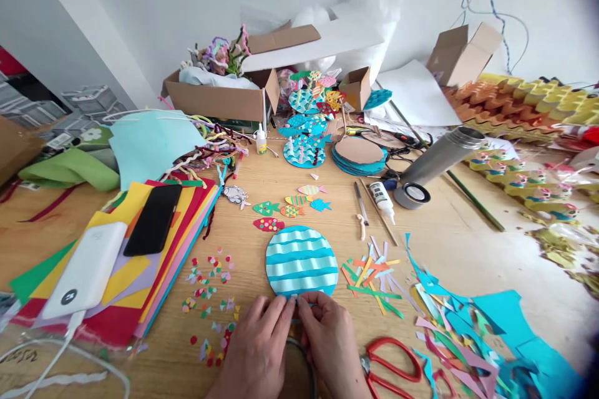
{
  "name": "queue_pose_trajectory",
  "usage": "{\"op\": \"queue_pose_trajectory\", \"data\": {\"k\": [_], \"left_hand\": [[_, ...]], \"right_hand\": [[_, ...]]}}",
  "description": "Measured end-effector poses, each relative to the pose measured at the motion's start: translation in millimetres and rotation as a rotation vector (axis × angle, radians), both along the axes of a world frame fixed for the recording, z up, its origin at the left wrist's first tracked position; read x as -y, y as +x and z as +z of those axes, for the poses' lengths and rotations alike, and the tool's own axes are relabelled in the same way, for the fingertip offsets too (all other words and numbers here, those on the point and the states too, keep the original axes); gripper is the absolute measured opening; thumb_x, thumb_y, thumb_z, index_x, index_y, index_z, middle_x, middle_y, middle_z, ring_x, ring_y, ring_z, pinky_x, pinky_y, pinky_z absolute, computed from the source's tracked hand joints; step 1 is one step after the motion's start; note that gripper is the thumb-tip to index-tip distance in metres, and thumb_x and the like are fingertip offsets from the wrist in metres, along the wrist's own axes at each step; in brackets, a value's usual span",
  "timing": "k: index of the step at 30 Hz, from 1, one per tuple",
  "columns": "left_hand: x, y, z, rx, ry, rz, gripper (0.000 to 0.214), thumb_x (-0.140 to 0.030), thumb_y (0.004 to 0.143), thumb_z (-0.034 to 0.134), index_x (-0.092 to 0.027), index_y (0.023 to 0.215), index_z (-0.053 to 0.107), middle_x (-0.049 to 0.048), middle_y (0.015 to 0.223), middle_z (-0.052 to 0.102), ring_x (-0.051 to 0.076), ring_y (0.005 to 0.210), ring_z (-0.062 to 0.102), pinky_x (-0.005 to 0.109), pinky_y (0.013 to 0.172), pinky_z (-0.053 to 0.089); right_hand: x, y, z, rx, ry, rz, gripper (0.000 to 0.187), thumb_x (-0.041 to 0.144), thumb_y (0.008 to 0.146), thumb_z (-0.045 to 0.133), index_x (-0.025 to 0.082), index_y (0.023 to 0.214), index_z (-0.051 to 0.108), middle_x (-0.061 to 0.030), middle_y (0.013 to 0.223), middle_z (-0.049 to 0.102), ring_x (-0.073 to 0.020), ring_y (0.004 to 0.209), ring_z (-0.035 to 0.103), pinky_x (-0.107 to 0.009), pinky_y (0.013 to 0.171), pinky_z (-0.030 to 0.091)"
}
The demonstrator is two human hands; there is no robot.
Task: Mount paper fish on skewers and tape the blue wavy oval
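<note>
A round blue paper disc (302,262) with wavy pale-blue paper strips glued across it lies flat on the table. At its near edge my left hand (259,340) and my right hand (327,333) come together, fingertips pinched and touching. A tiny pale bit shows between the fingertips, but the fingers hide most of it. Beyond the disc lie several small paper fish, among them a red dotted one (268,224), a green one (266,208) and a blue one (321,204). Red-handled scissors (393,368) rest beside my right hand.
Paper confetti (213,299) is scattered on the left, coloured paper strips (374,274) on the right. A glue bottle (382,201), a steel flask (442,156) and stacked discs (359,156) stand farther back. A phone (153,220) and power bank (85,268) top the coloured paper.
</note>
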State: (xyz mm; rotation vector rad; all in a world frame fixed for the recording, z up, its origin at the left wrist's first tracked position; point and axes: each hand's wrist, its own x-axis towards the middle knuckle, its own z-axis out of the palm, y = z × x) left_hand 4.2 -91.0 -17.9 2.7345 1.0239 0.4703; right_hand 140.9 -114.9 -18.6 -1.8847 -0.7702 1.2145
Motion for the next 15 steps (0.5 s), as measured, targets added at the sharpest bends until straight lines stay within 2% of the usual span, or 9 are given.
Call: {"op": "queue_pose_trajectory", "data": {"k": [15], "left_hand": [[-5.5,-2.0,-6.3,0.034,0.093,-0.040,0.050,-0.004,0.073,0.040,-0.010,0.120,0.055,0.0099,0.106,0.066,0.021,0.082,0.055,0.032,0.070,0.051]], "right_hand": [[4.4,-0.5,-6.4,0.018,0.005,0.003,0.036,0.049,0.083,0.047,0.017,0.073,0.060,0.0022,0.041,0.050,-0.0088,0.031,0.039,-0.020,0.032,0.027]]}}
